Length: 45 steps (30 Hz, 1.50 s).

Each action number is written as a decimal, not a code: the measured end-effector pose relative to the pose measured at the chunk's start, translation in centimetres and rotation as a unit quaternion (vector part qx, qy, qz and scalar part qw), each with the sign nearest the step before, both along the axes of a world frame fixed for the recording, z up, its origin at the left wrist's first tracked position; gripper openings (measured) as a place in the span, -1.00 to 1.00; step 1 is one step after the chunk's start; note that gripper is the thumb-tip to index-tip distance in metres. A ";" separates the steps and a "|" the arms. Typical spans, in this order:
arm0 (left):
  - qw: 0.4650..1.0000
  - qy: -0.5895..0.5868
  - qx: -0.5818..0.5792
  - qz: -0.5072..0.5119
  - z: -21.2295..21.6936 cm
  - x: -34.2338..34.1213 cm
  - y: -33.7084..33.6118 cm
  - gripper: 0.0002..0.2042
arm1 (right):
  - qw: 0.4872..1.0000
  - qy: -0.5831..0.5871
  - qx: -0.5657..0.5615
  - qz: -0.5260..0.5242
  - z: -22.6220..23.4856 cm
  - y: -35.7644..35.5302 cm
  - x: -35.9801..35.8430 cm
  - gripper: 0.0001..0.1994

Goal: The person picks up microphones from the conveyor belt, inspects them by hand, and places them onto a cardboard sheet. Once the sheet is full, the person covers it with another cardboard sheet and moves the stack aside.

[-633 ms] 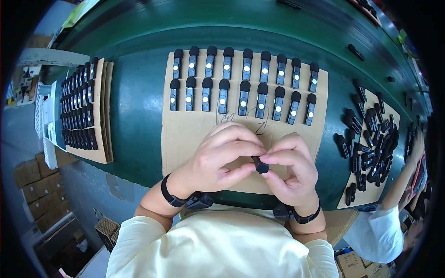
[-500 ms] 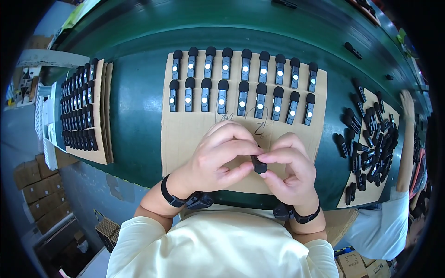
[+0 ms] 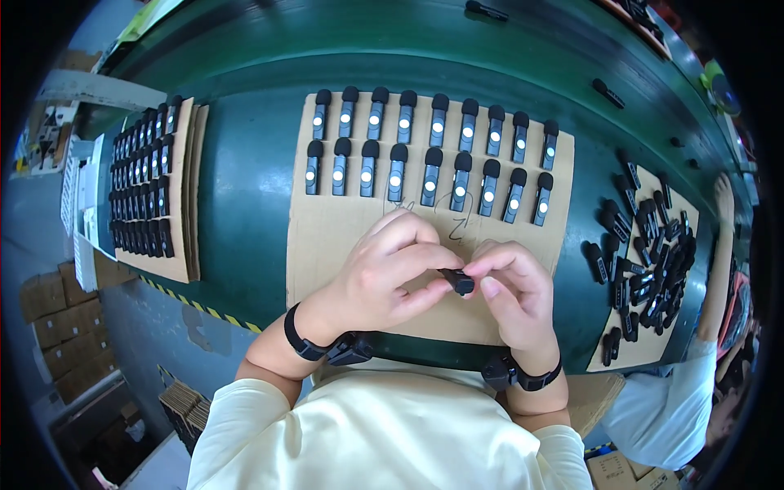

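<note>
Above the near half of a cardboard sheet [image 3: 327, 245], I hold a small black clip-on microphone [image 3: 459, 282] in a pinch. My left hand [image 3: 384, 269] grips its body between thumb and fingers. At the other end of the piece, the fingertips of my right hand [image 3: 518, 290] close against it, with the thumb lifted a little to the side. My fingers hide much of the microphone. Beyond my hands, two rows of similar microphones [image 3: 430, 175] lie on the sheet, each with a black foam top and a white round spot.
Left on the green table [image 3: 237, 180] lies a cardboard stack [image 3: 184, 245] bearing rows of microphones [image 3: 139, 200]. A jumbled microphone pile [image 3: 653, 269] covers cardboard at right. Another person's arm [image 3: 719, 253] reaches in beside it. Single microphones [image 3: 608, 94] lie on the far strip.
The held microphone has tilted and turned between my fingers. My right thumb has come up from beneath it. The view has shifted slightly, and the other person's arm still reaches alongside the pile.
</note>
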<state>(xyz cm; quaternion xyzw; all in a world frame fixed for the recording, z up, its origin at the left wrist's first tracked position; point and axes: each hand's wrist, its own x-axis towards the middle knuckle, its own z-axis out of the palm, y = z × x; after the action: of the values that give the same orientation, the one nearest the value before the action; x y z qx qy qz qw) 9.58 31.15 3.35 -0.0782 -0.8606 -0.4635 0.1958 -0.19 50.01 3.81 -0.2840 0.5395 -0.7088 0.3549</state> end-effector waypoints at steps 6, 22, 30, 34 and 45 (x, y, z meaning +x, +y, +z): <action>0.998 0.024 -0.027 0.060 1.7 1.0 -0.8 -0.66 | 1.000 -0.027 -0.014 0.008 -0.4 0.0 0.1 -0.85; 0.918 -0.056 -0.342 0.193 0.7 8.4 -8.3 -0.67 | 0.981 0.114 0.140 0.071 -2.0 -0.8 0.1 -0.80; 0.929 -0.070 -0.335 0.140 0.3 9.7 -7.5 -0.67 | 0.977 0.124 0.161 0.064 -2.0 -1.2 0.1 -0.81; 0.918 -0.075 -0.353 0.166 0.0 9.3 -7.6 -0.63 | 0.976 0.126 0.164 0.064 -2.2 -1.1 0.1 -0.81; 0.928 -0.093 -0.317 0.170 3.0 6.7 -9.4 -0.68 | 0.982 0.119 0.137 0.059 -0.7 -1.0 -0.1 -0.83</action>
<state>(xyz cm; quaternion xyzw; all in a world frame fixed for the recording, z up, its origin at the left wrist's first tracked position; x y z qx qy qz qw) 16.27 21.76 6.38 0.0546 -0.9775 -0.1317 0.1554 -0.32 48.99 3.09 -0.3466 0.6522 -0.5669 0.3649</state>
